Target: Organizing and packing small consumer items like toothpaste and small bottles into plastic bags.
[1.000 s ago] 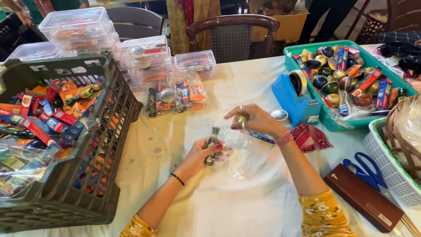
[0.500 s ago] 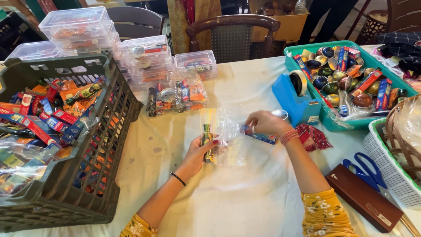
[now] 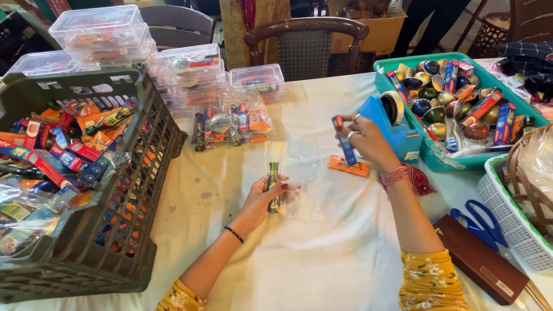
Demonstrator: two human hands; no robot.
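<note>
Left hand pinches a small green bottle inside a clear bag, low over the table. Right hand pinches 1 blue packet, raised. Risk: slack bag mouth could snag the packet.

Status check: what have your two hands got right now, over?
Left hand grips small bottle in clear bag. Right hand lifts blue packet. Orange packet lies beneath; nothing between hands.

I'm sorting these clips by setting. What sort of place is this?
Likely a gift-packing table in a home or hall: cloth-covered table, crate of small packets, blue tape dispenser.
</note>
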